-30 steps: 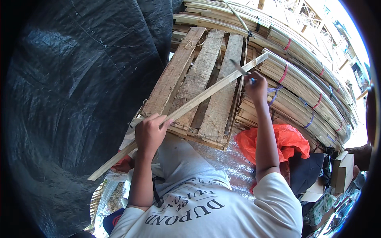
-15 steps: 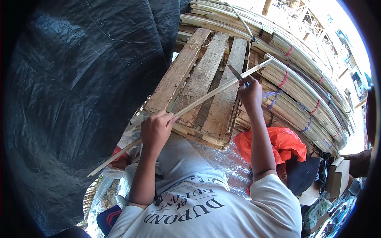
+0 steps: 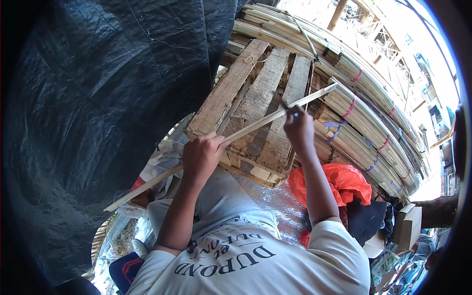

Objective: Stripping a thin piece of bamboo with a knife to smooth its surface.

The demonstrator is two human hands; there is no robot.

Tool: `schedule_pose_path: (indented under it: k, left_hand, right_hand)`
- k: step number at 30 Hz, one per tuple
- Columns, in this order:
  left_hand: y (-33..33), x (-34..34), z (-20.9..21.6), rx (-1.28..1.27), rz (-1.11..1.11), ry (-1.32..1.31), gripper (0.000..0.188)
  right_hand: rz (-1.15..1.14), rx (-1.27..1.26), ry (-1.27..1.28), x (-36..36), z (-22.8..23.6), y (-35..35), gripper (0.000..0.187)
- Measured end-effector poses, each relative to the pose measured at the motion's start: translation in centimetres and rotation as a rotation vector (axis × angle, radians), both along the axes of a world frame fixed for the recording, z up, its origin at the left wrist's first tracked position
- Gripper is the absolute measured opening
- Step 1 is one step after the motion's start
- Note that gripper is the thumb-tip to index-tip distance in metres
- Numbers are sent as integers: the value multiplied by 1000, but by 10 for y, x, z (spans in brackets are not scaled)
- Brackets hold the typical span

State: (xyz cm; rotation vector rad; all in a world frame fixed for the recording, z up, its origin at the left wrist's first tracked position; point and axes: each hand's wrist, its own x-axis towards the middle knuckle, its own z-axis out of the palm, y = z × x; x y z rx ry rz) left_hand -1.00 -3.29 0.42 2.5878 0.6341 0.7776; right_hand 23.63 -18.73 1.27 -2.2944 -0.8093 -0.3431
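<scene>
A long, thin wooden strip [image 3: 255, 125] slants across my front, its low end over to the left and its far end above the crate. My left hand [image 3: 202, 156] is closed around the strip near its middle. Farther along it, my right hand [image 3: 299, 129] grips a knife [image 3: 283, 104], whose dark blade looks blurred and lies against or just beside the strip; exact contact cannot be made out. Beneath the strip stands a rough slatted wooden crate [image 3: 260, 91], with gaps between its boards.
Tied bundles of wooden strips [image 3: 366, 118] are stacked to the right and behind. A black tarp [image 3: 113, 98] hangs on the left. Near my right forearm lies an orange-red plastic bag [image 3: 339, 182], with an open cardboard box [image 3: 408, 228] farther right. Silvery sheeting [image 3: 275, 201] covers the ground.
My right hand and the knife have moved down along the strip, nearer to my left hand. The left hand keeps its hold, and the view has shifted slightly.
</scene>
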Motion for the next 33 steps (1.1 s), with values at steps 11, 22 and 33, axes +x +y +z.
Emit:
schedule_pose_path:
  k: [11, 22, 33]
  left_hand:
    - [3, -4, 0, -44, -21, -12, 17]
    - [3, -1, -3, -65, -15, -16, 17]
    - [5, -3, -6, -66, -32, -32, 15]
  right_hand:
    - [42, -62, 111, -53, 9, 15, 10]
    - [41, -104, 83, -92, 0, 22, 12]
    - [15, -133, 127, -122, 4, 29, 13]
